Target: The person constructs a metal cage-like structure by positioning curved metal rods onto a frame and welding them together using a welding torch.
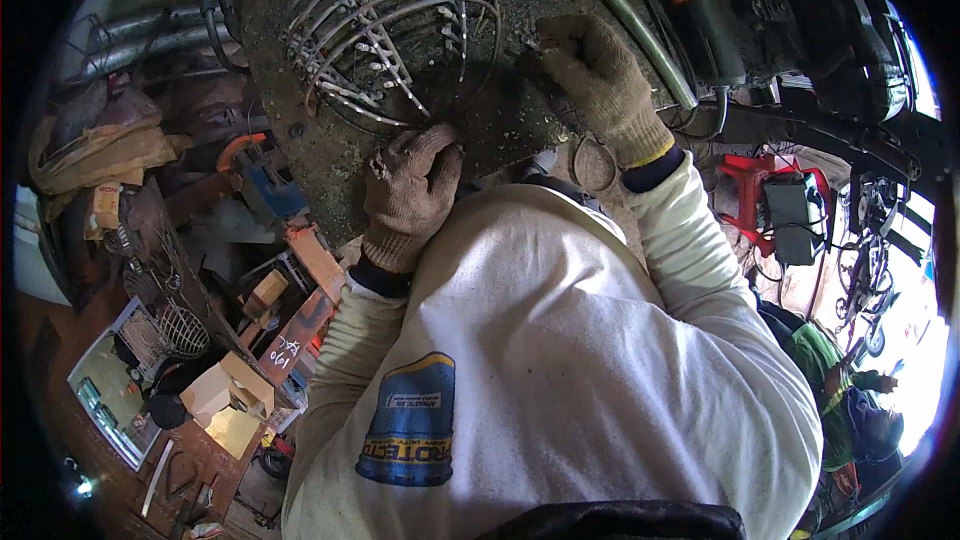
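Observation:
A domed cage of bent metal rods point(395, 25), with pale flaky spots along its ribs, lies on the dark, gritty worktable point(275, 70). My left hand point(412, 190), in a tan knit glove, rests by the table's near edge with its fingers curled, close to the cage's lower rod ends. Whether it touches them I cannot tell. To the right of the cage, my right hand point(603, 80) wears a similar glove with a yellow cuff. Its fingers are bent together over the table, and whatever lies between them is too dark to make out.
Right of my right hand lie a hammer with a metal tube handle point(635, 30) and an orange and dark power tool point(695, 10). A round ring point(595, 165) sits at the near edge. Lower left are a cardboard box point(228, 395) and a wire basket point(183, 330).

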Demonstrator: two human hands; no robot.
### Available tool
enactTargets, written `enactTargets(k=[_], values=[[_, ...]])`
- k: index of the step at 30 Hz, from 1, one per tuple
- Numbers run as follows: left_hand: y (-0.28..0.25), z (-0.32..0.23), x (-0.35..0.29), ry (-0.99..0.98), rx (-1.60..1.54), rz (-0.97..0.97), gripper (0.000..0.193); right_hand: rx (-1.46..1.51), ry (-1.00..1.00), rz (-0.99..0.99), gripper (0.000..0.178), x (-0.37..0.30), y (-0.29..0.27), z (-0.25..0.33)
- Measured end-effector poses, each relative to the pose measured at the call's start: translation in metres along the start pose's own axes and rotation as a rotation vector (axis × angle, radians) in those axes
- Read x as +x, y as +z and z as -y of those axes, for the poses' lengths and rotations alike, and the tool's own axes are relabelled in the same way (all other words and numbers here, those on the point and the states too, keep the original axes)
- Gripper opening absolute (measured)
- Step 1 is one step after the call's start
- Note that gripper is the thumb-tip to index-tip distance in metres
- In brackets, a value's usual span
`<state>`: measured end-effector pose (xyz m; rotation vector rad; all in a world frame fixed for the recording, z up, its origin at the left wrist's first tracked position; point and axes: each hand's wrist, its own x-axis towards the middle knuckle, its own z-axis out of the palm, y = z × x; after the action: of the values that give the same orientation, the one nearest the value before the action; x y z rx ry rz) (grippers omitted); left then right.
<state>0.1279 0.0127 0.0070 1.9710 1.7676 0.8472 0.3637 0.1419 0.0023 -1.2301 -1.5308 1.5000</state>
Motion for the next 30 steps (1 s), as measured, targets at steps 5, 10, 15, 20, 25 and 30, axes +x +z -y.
enactTargets(k=[5, 10, 15, 20, 25, 30], values=[[-0.007, -0.022, 0.013, 0.085, -0.021, -0.121, 0.026, 0.254, 0.013, 0.135, 0.034, -0.013, 0.003, 0.012], [-0.02, -0.042, 0.034, 0.172, 0.123, 0.14, 0.031, -0.044, 0.032, 0.43, 0.034, -0.027, 0.009, 0.035], [-0.018, -0.051, 0.035, 0.0, 0.293, 0.383, 0.032, -0.027, -0.067, 0.42, 0.044, -0.035, 0.012, 0.033], [-0.005, -0.044, 0.031, 0.0, -0.073, -0.027, 0.019, 0.043, -0.254, 0.262, 0.038, -0.042, 0.022, 0.025], [-0.005, -0.055, 0.04, -0.026, 0.073, 0.087, 0.016, -0.004, -0.293, 0.163, 0.032, -0.046, 0.025, 0.03], [-0.006, -0.058, 0.044, -0.005, 0.263, 0.135, 0.024, -0.027, -0.182, -0.087, 0.018, -0.033, 0.017, 0.01]])
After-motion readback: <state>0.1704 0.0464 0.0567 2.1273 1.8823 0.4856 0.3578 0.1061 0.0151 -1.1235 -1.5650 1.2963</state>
